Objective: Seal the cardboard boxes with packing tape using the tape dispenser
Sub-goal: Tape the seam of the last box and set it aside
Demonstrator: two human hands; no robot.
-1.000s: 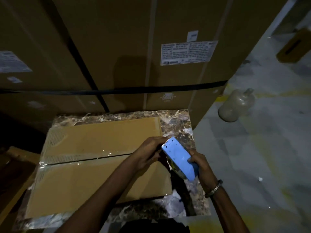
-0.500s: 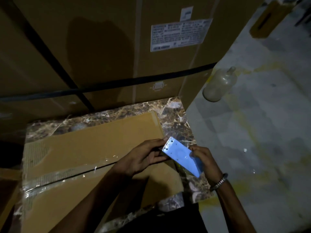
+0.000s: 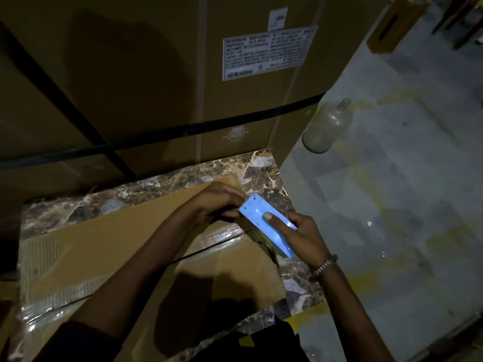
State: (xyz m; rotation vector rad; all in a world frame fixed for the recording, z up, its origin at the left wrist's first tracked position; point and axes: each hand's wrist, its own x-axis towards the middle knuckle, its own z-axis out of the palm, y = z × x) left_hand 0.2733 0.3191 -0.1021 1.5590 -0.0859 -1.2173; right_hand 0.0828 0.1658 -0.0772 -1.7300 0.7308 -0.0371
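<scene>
My right hand (image 3: 300, 236) has its fingers wrapped round the blue tape dispenser (image 3: 264, 220), thumb pressed flat on its top plate. My left hand (image 3: 219, 202) pinches at the dispenser's front end with curled fingers; whether tape sits between them I cannot tell. The dispenser hangs just above the right end of the flat cardboard box (image 3: 117, 246), near its taped centre seam. The box lies on a marbled worktop (image 3: 261, 165), backed by a large strapped carton (image 3: 156, 74). A dusty bottle (image 3: 326, 126) stands on the floor (image 3: 405, 192) to the right.
</scene>
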